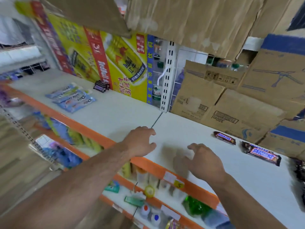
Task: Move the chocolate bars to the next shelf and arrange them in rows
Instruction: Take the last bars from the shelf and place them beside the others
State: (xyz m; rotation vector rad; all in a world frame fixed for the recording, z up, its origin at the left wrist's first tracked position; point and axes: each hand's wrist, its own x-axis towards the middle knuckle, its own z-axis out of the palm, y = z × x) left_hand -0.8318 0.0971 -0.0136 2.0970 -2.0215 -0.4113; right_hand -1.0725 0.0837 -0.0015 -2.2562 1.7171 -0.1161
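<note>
Two brown Snickers bars lie on the white right shelf (206,129): a small one (224,138) further back and a larger one (261,155) nearer the right. More dark wrappers (299,171) show at the right edge, blurred. On the left shelf (115,109) lies a small dark Snickers pack (101,86) against the back, with several light blue Dove packets (72,98) in front of it. My left hand (140,142) hovers over the seam between the two shelves, fingers loosely curled, holding nothing. My right hand (203,162) hangs over the right shelf, also with nothing in it.
Cardboard boxes (231,103) stand behind the right shelf and overhead (189,22). A yellow Red Bull carton (102,60) backs the left shelf. A white slotted upright (167,76) divides the shelves. Orange-edged lower shelves (148,195) hold small goods.
</note>
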